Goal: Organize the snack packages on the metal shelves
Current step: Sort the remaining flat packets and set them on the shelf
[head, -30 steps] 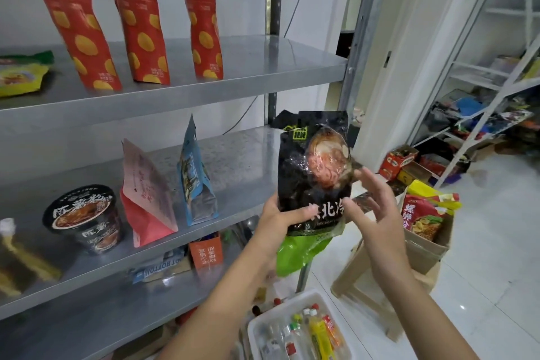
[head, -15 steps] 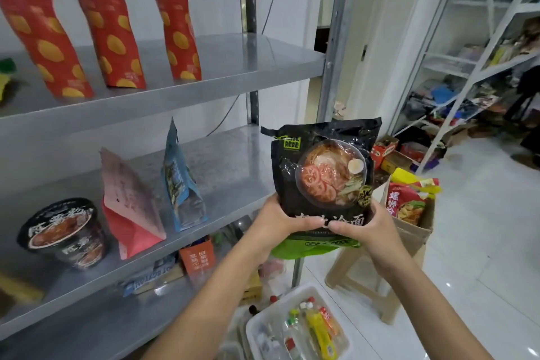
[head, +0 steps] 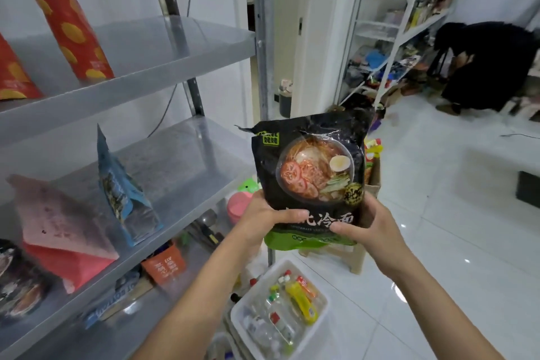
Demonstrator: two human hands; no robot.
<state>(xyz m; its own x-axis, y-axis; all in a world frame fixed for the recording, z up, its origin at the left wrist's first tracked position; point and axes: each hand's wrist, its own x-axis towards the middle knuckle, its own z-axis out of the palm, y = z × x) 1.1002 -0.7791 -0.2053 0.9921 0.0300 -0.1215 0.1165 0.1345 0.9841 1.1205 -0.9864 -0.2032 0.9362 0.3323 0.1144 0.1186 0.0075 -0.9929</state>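
— Where's it held?
— Run along the middle shelf (head: 187, 161): pink pouch (head: 58, 222), blue pouch (head: 122, 190), bare metal, then off the right end, in the air, the noodle packet (head: 312, 172), upright, label facing us.
— And the grip?
— Left hand (head: 263, 213) and right hand (head: 371, 222) each pinch a bottom corner, thumbs across the front, fingers curled behind.
— Will it behave?
— Looks light, with slick, crinkly film, and soft enough to flop. I'd keep hold low and mind the upright post (head: 263, 67) and the shelf lip going in.
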